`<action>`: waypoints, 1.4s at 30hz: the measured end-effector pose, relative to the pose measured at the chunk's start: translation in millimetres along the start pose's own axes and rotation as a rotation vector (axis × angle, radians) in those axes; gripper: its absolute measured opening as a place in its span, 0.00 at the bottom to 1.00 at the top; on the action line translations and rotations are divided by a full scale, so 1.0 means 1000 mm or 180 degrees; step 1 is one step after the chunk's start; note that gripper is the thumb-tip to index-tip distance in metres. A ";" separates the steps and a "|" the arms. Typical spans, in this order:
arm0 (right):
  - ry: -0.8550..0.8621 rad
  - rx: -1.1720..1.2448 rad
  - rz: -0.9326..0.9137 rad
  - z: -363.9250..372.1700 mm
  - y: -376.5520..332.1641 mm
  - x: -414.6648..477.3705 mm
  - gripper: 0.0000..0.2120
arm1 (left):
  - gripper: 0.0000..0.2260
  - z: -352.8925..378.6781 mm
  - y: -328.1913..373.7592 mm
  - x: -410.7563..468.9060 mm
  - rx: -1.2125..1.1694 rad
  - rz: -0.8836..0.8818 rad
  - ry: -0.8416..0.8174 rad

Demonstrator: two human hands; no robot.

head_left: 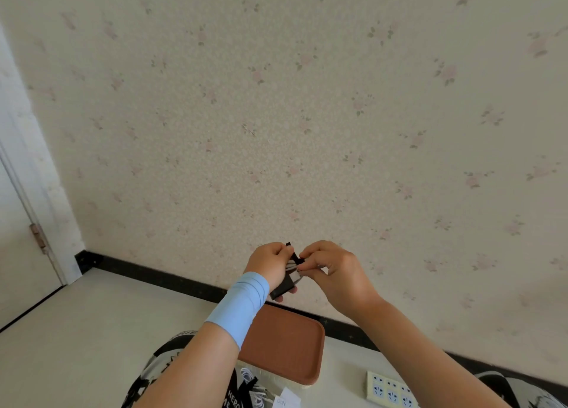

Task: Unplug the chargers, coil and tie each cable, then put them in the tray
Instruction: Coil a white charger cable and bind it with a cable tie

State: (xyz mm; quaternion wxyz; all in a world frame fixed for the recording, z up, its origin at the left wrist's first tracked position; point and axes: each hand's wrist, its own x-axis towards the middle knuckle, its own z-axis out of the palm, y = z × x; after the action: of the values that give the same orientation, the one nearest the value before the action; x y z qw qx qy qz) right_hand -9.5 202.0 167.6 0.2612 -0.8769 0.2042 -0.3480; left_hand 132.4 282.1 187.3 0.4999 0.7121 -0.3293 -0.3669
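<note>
Meeting just below the centre of the frame, both hands close on one bundle: the left hand (270,264), its wrist wrapped in a blue band (238,306), grips a black charger (284,284) with its coiled pale cable (292,266), while the right hand (333,272) pinches a black tie (293,254) around the coil. Lower down, the brown tray (285,343) lies under them, a white power strip (390,389) at lower right.
</note>
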 end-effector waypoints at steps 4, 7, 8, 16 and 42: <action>0.0022 -0.0139 -0.0128 -0.005 0.000 -0.002 0.06 | 0.15 0.002 0.000 0.000 0.0098 0.0250 0.0096; -0.0042 -0.0241 -0.0208 -0.008 -0.001 -0.005 0.07 | 0.16 0.001 -0.005 0.006 0.0382 0.0556 0.0247; -0.0063 -0.0187 -0.0180 -0.009 -0.001 -0.005 0.07 | 0.16 0.000 -0.006 0.008 0.0512 0.0678 0.0303; -0.0071 -0.0024 0.0989 -0.021 -0.003 -0.002 0.17 | 0.15 0.003 -0.006 0.008 0.0708 0.1352 0.0282; -0.0213 -0.0023 0.0064 -0.036 0.012 0.006 0.09 | 0.07 -0.002 0.005 0.004 -0.0293 0.1567 -0.0213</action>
State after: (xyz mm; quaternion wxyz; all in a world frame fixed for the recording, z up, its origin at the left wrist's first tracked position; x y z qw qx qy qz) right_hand -33.4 178.1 186.3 0.2682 -0.8869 0.2054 -0.3151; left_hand 135.8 277.8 192.1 0.5949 0.5744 -0.4921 -0.2720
